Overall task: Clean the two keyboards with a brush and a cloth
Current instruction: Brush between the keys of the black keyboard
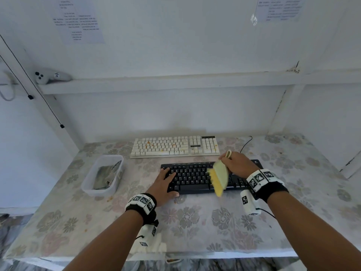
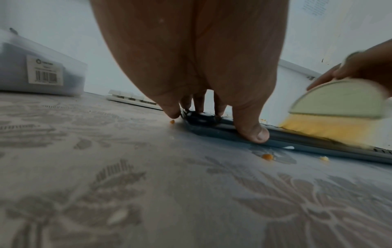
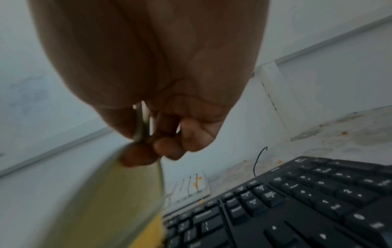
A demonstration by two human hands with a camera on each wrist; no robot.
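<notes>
A flower-patterned table (image 1: 195, 222) carries everything, and the black keyboard (image 1: 195, 178) near its middle serves as the landmark: the white keyboard (image 1: 174, 146), speckled with orange crumbs, lies just behind it, and a clear plastic tub (image 1: 88, 182) holding a folded cloth (image 1: 106, 176) stands to its left. The left hand (image 1: 163, 184) lies flat with fingers spread on the black keyboard's left end, thumb on its front edge. The right hand (image 1: 237, 163) grips the handle of a pale green brush (image 1: 219, 175) over the keyboard's right half, yellow bristles down on the keys, and a few orange crumbs (image 2: 267, 156) lie just before its front edge.
</notes>
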